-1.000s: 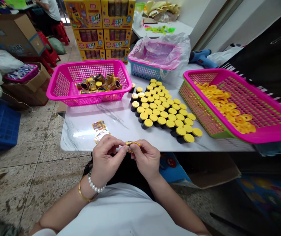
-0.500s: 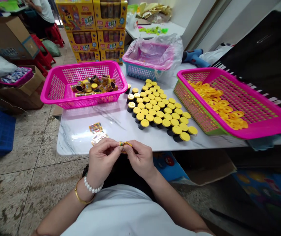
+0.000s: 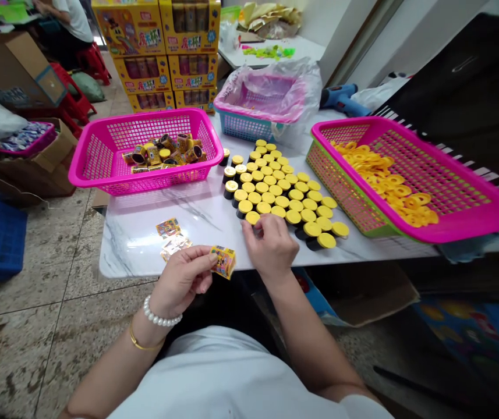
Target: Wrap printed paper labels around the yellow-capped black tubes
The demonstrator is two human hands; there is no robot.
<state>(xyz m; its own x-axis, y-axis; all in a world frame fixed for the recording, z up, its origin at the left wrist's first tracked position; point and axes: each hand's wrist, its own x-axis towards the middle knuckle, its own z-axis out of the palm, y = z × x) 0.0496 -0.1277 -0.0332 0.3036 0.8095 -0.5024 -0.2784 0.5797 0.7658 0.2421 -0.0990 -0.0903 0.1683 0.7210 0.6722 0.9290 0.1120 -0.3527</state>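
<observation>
My left hand pinches a small printed yellow sleeve between thumb and fingers, just over the table's front edge. At the front of a group of small black cups with yellow lids, my right hand has its fingers curled round the nearest yellow-lidded cup. That cup's lower part is hidden behind the hand. More flat printed sleeves lie on the marble-patterned table, to the left beyond my left hand.
A pink basket with wrapped cups stands at left. On the right, another pink basket holds yellow rings. Behind are a plastic-lined basket, a blue heat gun and stacked yellow boxes. A person sits far left.
My right hand has left the sleeve and moved right and forward to the front cup. My left hand keeps the sleeve, which now shows its printed face. The view has shifted slightly.
</observation>
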